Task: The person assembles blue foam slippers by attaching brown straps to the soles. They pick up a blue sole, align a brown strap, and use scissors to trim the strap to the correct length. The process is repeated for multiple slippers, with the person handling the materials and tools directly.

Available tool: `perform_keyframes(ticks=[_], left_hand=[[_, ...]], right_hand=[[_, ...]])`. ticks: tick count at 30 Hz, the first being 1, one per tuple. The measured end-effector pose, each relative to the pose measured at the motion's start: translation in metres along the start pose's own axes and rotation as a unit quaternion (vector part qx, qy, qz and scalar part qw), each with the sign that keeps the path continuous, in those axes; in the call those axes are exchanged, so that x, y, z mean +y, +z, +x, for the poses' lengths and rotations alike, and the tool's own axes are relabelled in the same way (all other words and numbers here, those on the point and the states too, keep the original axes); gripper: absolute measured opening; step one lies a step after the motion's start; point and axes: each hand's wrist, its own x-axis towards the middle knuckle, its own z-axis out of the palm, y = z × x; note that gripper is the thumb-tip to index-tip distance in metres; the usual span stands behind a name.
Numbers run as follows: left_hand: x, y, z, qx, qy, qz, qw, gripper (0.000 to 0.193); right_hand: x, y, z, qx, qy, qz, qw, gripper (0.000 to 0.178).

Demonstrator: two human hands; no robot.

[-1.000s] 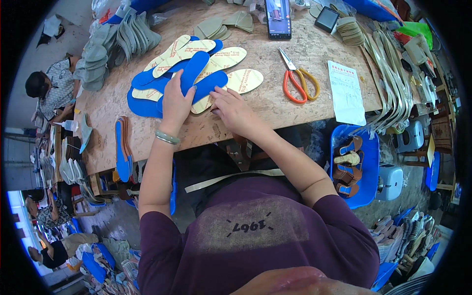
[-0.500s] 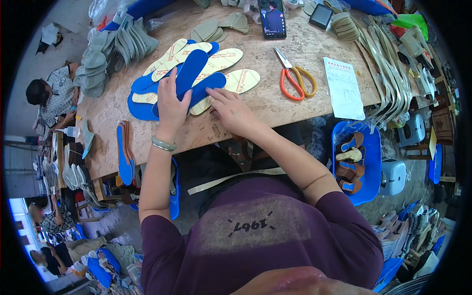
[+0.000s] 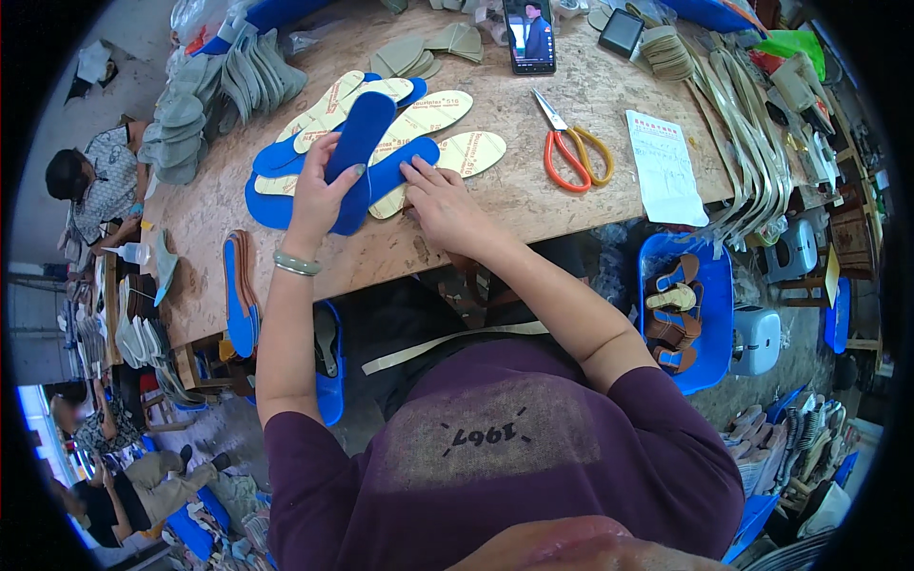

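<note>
A blue insole (image 3: pixel 366 124) is tilted up from the fanned pile, and my left hand (image 3: pixel 319 195) is closed on its left side, thumb on the blue face. Beneath and beside it lies another blue insole (image 3: pixel 405 165). My right hand (image 3: pixel 446 207) reaches onto that one from the right, palm down, its fingers stretched out and fingertips touching it; its thumb is partly hidden. Around them spread several cream-faced insoles (image 3: pixel 473 155) with red print and more blue ones. Nearer the table's front edge sits a small stack of brown and blue insoles (image 3: pixel 243 295).
Right of the pile lie orange-and-yellow-handled scissors (image 3: pixel 569 152) and a written paper slip (image 3: pixel 665 167). A phone (image 3: pixel 529 36) stands at the back. Grey shoe pieces (image 3: pixel 181 119) are heaped left; long strips (image 3: pixel 752 143) hang right. Below is a blue basket (image 3: pixel 709 333) of sandals. A co-worker (image 3: pixel 100 181) sits left.
My left hand has shifted slightly left and down, and the upper blue insole has tilted with it, baring more of its lower end. My right fingers have moved slightly up the other insole.
</note>
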Motion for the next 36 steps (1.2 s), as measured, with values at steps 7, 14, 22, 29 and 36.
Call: perform_keyframes(ticks=[7, 14, 22, 29, 36], left_hand=[[0.04, -0.041, -0.019, 0.031, -0.079, -0.072, 0.994, 0.045], [0.111, -0.014, -0.057, -0.248, 0.024, 0.355, 0.901, 0.042], [0.118, 0.038, -0.049, 0.175, 0.224, 0.367, 0.885, 0.064], [0.103, 0.094, -0.061, 0.096, -0.096, -0.526, 0.84, 0.053], [0.093, 0.081, -0.075, 0.117, -0.173, -0.491, 0.846, 0.038]], right_hand=[[-0.003, -0.018, -0.002, 0.054, 0.0, 0.141, 0.988, 0.014], [-0.018, -0.09, -0.027, -0.005, 0.073, 0.562, 0.824, 0.01], [-0.035, -0.1, -0.066, 0.151, 0.296, 0.625, 0.706, 0.012], [-0.054, -0.092, -0.08, 0.032, 0.316, 0.765, 0.56, 0.016], [-0.034, -0.126, -0.07, 0.033, 0.191, 0.567, 0.801, 0.019]])
